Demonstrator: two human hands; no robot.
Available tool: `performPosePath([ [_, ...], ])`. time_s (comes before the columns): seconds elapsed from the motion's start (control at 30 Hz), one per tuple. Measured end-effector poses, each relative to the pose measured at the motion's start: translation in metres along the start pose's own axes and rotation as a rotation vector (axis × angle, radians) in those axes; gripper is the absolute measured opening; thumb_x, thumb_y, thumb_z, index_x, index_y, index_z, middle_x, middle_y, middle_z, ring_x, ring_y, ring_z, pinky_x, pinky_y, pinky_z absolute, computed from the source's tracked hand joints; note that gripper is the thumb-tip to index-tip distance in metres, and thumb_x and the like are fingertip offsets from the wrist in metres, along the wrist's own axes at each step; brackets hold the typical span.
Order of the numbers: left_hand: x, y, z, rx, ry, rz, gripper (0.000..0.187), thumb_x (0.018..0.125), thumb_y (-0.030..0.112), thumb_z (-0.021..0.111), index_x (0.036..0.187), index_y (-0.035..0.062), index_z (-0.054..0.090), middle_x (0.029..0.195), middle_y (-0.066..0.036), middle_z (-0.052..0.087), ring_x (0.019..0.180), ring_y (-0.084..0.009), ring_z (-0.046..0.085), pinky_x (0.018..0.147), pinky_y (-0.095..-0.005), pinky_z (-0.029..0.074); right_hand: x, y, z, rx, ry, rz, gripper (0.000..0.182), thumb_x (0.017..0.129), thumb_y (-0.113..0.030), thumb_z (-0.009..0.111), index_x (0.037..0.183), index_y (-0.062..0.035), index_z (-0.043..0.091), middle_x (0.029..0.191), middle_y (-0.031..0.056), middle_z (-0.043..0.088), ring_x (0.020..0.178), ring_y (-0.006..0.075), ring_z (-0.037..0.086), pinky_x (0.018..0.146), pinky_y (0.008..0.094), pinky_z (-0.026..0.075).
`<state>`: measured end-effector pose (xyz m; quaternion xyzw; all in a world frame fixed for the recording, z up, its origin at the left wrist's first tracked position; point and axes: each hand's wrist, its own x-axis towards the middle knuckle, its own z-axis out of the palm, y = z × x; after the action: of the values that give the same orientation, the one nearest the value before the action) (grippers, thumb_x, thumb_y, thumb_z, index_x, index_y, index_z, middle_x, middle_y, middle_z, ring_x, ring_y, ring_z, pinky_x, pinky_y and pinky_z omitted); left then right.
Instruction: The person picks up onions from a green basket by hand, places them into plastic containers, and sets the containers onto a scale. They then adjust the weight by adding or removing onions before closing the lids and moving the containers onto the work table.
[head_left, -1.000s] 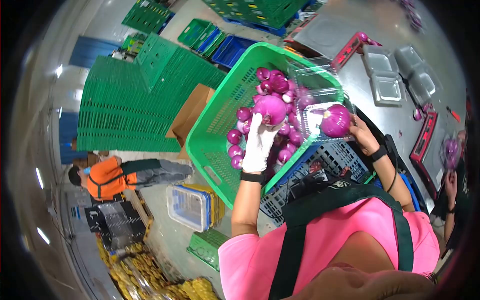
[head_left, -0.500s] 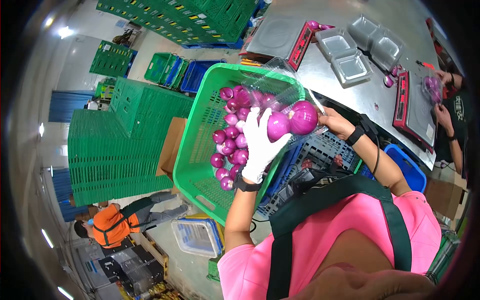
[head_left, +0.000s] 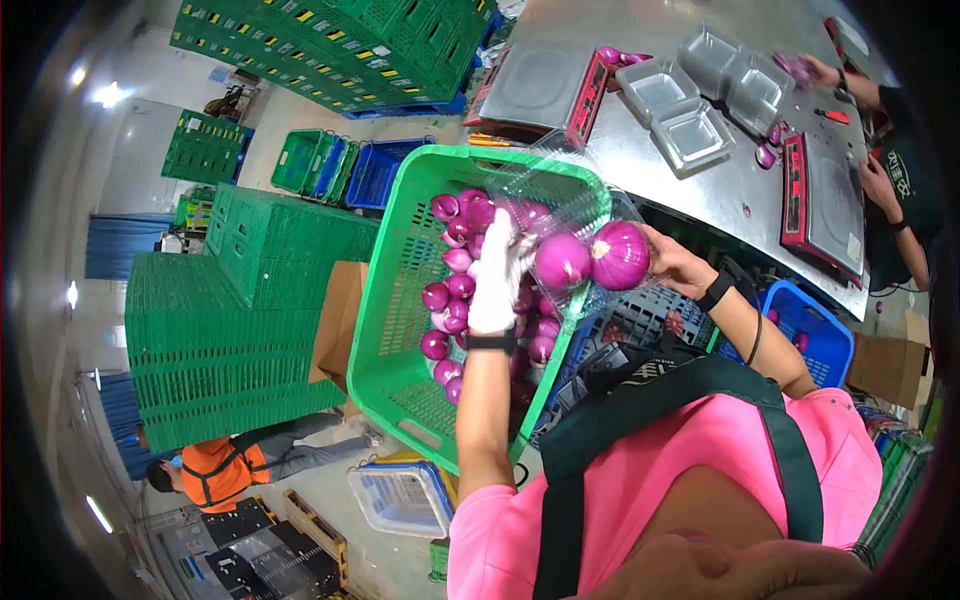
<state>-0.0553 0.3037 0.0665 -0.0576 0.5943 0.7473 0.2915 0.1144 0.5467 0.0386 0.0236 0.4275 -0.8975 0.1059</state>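
Note:
My right hand (head_left: 682, 264), bare, is closed on the edge of a clear plastic clamshell box (head_left: 622, 207), its lid raised over the basket. Two peeled red onions, a smaller onion (head_left: 563, 261) and a larger onion (head_left: 620, 255), sit side by side in it. My left hand (head_left: 495, 280), in a white glove, is over the green basket (head_left: 375, 330), left of the box. Its fingers are smeared by motion. Around it in the basket lie many peeled red onions (head_left: 455, 315), smaller than those in the box.
On the metal table (head_left: 725, 190) stand open clear boxes (head_left: 690, 135), a scale (head_left: 535, 85) and another scale (head_left: 835, 215). A co-worker's hand (head_left: 822, 73) is at the far side, near onions. A blue crate (head_left: 825, 340) sits below. Stacked green crates (head_left: 230, 340) rise at left.
My left hand has moved off the onions in the box, leftward over the basket. The box stays in my right hand. Across the table, the co-worker's box has left the scale.

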Motion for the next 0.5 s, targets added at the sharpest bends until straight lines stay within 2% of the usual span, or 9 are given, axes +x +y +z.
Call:
performPosePath([
  [0.03, 0.017, 0.012, -0.001, -0.167, -0.113, -0.136, 0.076, 0.089, 0.054, 0.049, 0.14, 0.0029, 0.027, 0.13, -0.017, 0.046, 0.112, -0.0261, 0.05, 0.091, -0.0426, 0.043, 0.0, -0.003, 0.001, 0.138, -0.029, 0.054, 0.066, 0.078, -0.015, 0.055, 0.139, -0.0055, 0.031, 0.128, 0.0091, 0.048, 0.105, 0.0183, 0.058, 0.082, 0.0394, 0.052],
  [0.07, 0.019, 0.009, 0.001, -0.16, -0.094, 0.067, 0.073, 0.091, 0.055, 0.045, 0.139, 0.0028, 0.03, 0.131, -0.017, 0.046, 0.116, -0.0273, 0.047, 0.096, -0.0428, 0.039, 0.0, 0.0, 0.007, 0.245, 0.043, 0.057, 0.061, 0.085, -0.032, 0.054, 0.138, -0.0072, 0.034, 0.127, 0.0096, 0.051, 0.106, 0.0205, 0.058, 0.082, 0.0431, 0.052],
  [0.13, -0.007, 0.03, 0.024, -0.135, -0.166, 0.324, 0.067, 0.094, 0.056, 0.033, 0.135, 0.0027, 0.039, 0.138, -0.017, 0.042, 0.129, -0.029, 0.037, 0.108, -0.0424, 0.026, -0.001, -0.001, 0.011, 0.424, 0.107, 0.085, 0.059, 0.089, -0.042, 0.05, 0.137, -0.0094, 0.036, 0.126, 0.0095, 0.052, 0.107, 0.021, 0.058, 0.081, 0.044, 0.053],
  [0.17, -0.013, 0.026, 0.02, -0.003, -0.266, 0.481, 0.056, 0.096, 0.044, 0.039, 0.136, 0.0035, 0.039, 0.138, -0.018, 0.042, 0.131, -0.0299, 0.035, 0.108, -0.0419, 0.026, -0.001, -0.001, 0.013, 0.516, 0.139, 0.1, 0.059, 0.091, -0.046, 0.048, 0.136, -0.0105, 0.038, 0.126, 0.0094, 0.053, 0.107, 0.0212, 0.058, 0.081, 0.0444, 0.053],
  [0.23, -0.049, 0.013, 0.021, 0.421, -0.261, 0.488, 0.051, 0.093, 0.026, 0.045, 0.137, 0.0029, 0.036, 0.145, -0.018, 0.03, 0.136, -0.0298, 0.027, 0.111, -0.0411, 0.021, 0.003, 0.005, 0.02, 0.376, 0.209, 0.078, 0.068, 0.091, -0.062, 0.035, 0.136, -0.0113, 0.039, 0.127, 0.0078, 0.053, 0.108, 0.0222, 0.058, 0.083, 0.0457, 0.051],
  [0.3, -0.086, -0.01, 0.016, 1.096, -0.259, 0.845, 0.054, 0.089, 0.011, 0.047, 0.14, 0.0023, 0.032, 0.15, -0.018, 0.019, 0.139, -0.0288, 0.019, 0.113, -0.0401, 0.016, 0.005, 0.003, 0.031, 0.495, 0.304, 0.062, 0.07, 0.09, -0.063, 0.034, 0.137, -0.0113, 0.037, 0.128, 0.0071, 0.053, 0.107, 0.0226, 0.059, 0.081, 0.0434, 0.052],
  [0.33, -0.097, -0.024, 0.015, 1.026, -0.152, 0.778, 0.056, 0.089, 0.008, 0.047, 0.141, 0.0005, 0.028, 0.151, -0.019, 0.016, 0.14, -0.0304, 0.016, 0.113, -0.0396, 0.015, -0.001, -0.003, 0.03, 0.434, 0.109, 0.053, 0.071, 0.09, -0.06, 0.04, 0.141, -0.0114, 0.03, 0.134, 0.0064, 0.047, 0.113, 0.0206, 0.054, 0.079, 0.0407, 0.053],
  [0.43, -0.106, -0.05, 0.007, 0.786, 0.011, 0.582, 0.057, 0.09, 0.005, 0.043, 0.143, -0.0008, 0.022, 0.15, -0.02, 0.018, 0.139, -0.0313, 0.016, 0.113, -0.0389, 0.015, 0.003, -0.003, 0.048, 0.084, 0.249, 0.069, 0.069, 0.091, -0.048, 0.048, 0.143, -0.0104, 0.024, 0.138, 0.0055, 0.041, 0.117, 0.0195, 0.049, 0.08, 0.039, 0.053],
  [0.5, -0.105, -0.053, 0.0, 0.783, 0.037, 0.544, 0.057, 0.09, 0.003, 0.042, 0.143, -0.0003, 0.022, 0.149, -0.018, 0.021, 0.138, -0.0276, 0.022, 0.111, -0.0363, 0.02, 0.009, 0.003, 0.055, -0.264, 0.346, 0.154, 0.063, 0.09, -0.028, 0.05, 0.143, -0.0085, 0.023, 0.133, 0.0097, 0.041, 0.115, 0.0213, 0.048, 0.081, 0.0369, 0.053],
])
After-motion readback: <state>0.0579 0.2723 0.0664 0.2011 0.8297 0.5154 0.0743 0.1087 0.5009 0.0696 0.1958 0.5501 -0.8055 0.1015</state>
